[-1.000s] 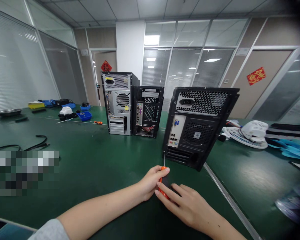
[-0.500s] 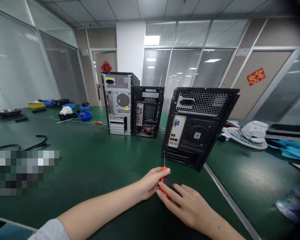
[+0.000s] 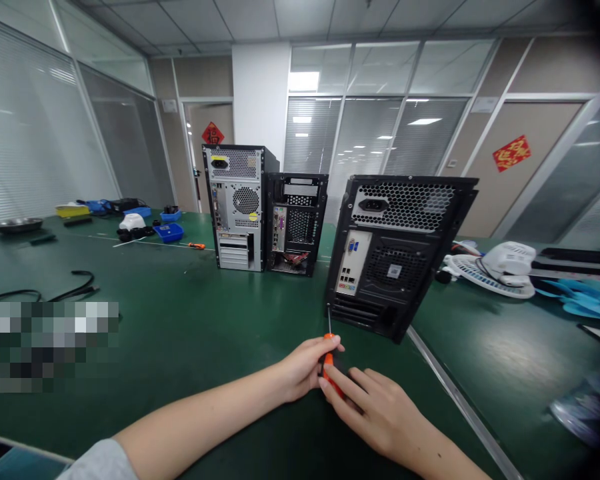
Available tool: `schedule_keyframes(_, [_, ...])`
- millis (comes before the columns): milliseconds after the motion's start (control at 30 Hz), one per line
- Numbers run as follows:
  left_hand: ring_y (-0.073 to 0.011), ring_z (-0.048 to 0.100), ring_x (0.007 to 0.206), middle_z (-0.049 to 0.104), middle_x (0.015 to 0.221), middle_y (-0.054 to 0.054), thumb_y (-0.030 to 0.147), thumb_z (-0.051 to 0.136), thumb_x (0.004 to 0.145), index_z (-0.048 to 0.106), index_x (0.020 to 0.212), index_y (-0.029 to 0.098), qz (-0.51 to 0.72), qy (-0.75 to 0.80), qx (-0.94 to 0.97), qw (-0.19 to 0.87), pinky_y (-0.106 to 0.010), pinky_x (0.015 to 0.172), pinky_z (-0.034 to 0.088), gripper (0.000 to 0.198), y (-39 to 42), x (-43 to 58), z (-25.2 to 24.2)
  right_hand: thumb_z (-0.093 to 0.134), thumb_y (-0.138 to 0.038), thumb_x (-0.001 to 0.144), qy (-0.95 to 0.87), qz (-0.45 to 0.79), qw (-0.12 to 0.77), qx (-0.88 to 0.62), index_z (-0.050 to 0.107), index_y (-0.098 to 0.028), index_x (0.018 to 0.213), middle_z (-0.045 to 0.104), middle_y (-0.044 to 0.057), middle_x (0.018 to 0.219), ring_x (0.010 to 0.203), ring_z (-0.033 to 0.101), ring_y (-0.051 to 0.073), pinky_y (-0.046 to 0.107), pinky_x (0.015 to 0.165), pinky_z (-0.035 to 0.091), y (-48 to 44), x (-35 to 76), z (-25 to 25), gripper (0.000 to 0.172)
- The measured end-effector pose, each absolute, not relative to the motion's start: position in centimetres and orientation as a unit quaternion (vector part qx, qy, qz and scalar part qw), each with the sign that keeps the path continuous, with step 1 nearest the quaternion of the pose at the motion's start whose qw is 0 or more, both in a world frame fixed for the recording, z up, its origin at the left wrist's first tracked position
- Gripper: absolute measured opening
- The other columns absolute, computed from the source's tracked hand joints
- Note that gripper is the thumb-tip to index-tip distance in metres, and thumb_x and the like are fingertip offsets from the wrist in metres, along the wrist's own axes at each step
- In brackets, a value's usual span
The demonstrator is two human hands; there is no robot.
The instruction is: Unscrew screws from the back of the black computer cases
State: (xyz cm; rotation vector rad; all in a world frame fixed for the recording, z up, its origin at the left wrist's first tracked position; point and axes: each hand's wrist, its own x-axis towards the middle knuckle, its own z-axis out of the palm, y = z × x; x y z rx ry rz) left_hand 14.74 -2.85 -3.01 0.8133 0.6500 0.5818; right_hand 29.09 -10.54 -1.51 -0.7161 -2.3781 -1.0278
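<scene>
An orange-and-black screwdriver is held between both hands, its thin shaft pointing away from me. Its tip meets the lower left corner of the back of a black computer case. My left hand closes round the front of the handle, thumb on top. At the rear of the handle, the fingertips of my right hand pinch it. The case stands upright, its rear side with ports, fan grille and power socket facing me.
A silver-backed computer case and a smaller black case stand behind, to the left. Another orange screwdriver lies near blue trays. Fan parts are at the right. Black cables lie left. A metal strip crosses the green table.
My right fingers have shifted slightly to the right on the screwdriver handle, and the handle has turned a little. The computer case has not visibly moved.
</scene>
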Motion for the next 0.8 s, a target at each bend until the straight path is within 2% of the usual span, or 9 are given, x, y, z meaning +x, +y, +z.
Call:
schedule_keyframes(233, [-0.0079,0.047,0.052,0.052,0.065,0.003,0.049,0.067,0.074,0.059,0.085,0.014,0.267,0.318,0.337,0.845,-0.023,0.055,0.036,0.037,-2.67,14.79,-3.34,0.045,-0.010,0.086,-0.854,-0.381,0.237,-0.265,0.063,-0.017,0.098,0.069,0.008,0.096,0.064,0.053,0.014,0.031,0.058,0.035,-10.37,29.07,-1.93,0.023])
schedule_keyframes(367, [-0.0082,0.048,0.054,0.054,0.067,0.002,0.047,0.065,0.076,0.059,0.085,0.014,0.265,0.319,0.319,0.852,-0.022,0.055,0.035,0.035,-2.61,14.89,-3.42,0.049,-0.010,0.084,-0.853,-0.382,0.238,-0.266,0.063,-0.017,0.097,0.069,0.008,0.095,0.063,0.052,0.013,0.030,0.057,0.034,-10.30,29.16,-2.16,0.020])
schedule_keyframes(533, [-0.0087,0.048,0.053,0.054,0.066,0.001,0.040,0.053,0.086,0.059,0.084,0.014,0.260,0.330,0.304,0.855,-0.023,0.053,0.032,0.027,-2.66,14.92,-3.12,0.047,-0.008,0.084,-0.850,-0.382,0.245,-0.266,0.062,-0.017,0.092,0.069,0.008,0.091,0.061,0.050,0.014,0.030,0.055,0.033,-10.37,29.09,-1.96,0.020])
schedule_keyframes(800, [-0.0087,0.047,0.051,0.054,0.062,0.002,0.040,0.044,0.091,0.059,0.088,0.013,0.245,0.327,0.309,0.859,-0.022,0.052,0.033,0.031,-2.87,14.81,-2.62,0.044,-0.007,0.087,-0.845,-0.379,0.263,-0.268,0.060,-0.018,0.087,0.068,0.006,0.084,0.057,0.049,0.013,0.029,0.053,0.032,-10.36,28.84,-1.70,0.019])
